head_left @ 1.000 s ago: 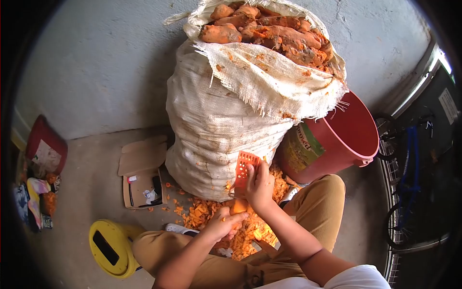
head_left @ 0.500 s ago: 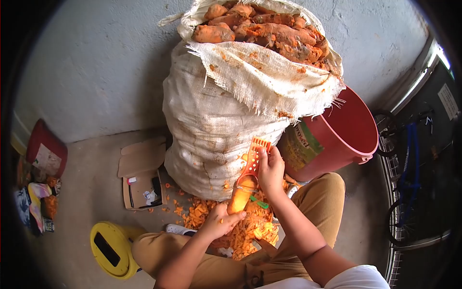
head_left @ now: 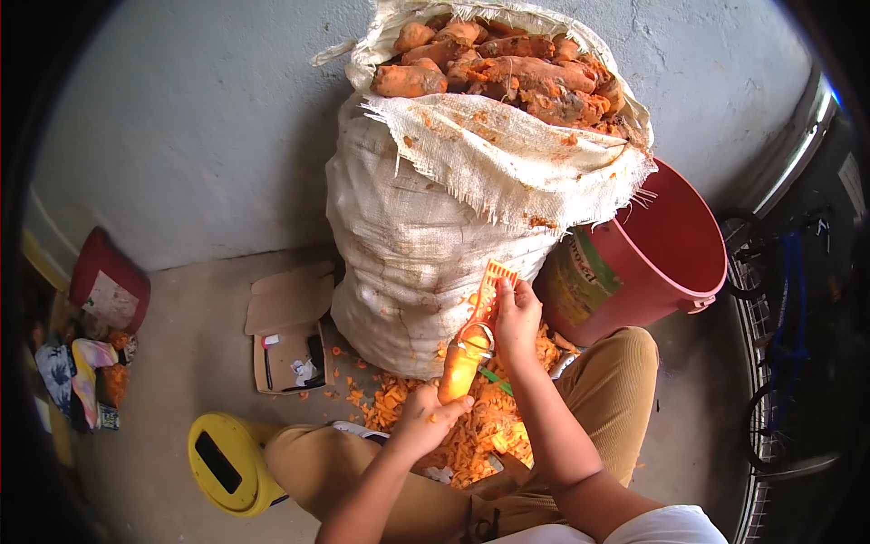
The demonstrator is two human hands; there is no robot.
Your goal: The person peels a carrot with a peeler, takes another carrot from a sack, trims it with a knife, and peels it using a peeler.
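Observation:
My left hand (head_left: 423, 419) is closed around the lower end of a peeled orange carrot (head_left: 460, 374), which tilts upward. In my right hand (head_left: 518, 326) is an orange plastic peeler (head_left: 485, 306) with holes and a comb-like end, its blade end lying against the carrot's upper part. Beneath both hands, a heap of orange peelings (head_left: 489, 440) covers the floor between my legs, with a green strip (head_left: 495, 381) among it. Just beyond stands a tall white woven sack (head_left: 408, 263), its open top filled with unpeeled carrots (head_left: 535, 77).
A red bucket (head_left: 671, 245) leans close to the sack's right side. On the left are an open cardboard box (head_left: 290, 349) with small items, a yellow lidded bin (head_left: 258, 467) and a dark red container (head_left: 111, 281). A bicycle (head_left: 784, 363) stands at the far right.
The whole view has shifted slightly, so things appear further right. The peeler's blade end still meets the carrot's upper part, and both hands keep their holds.

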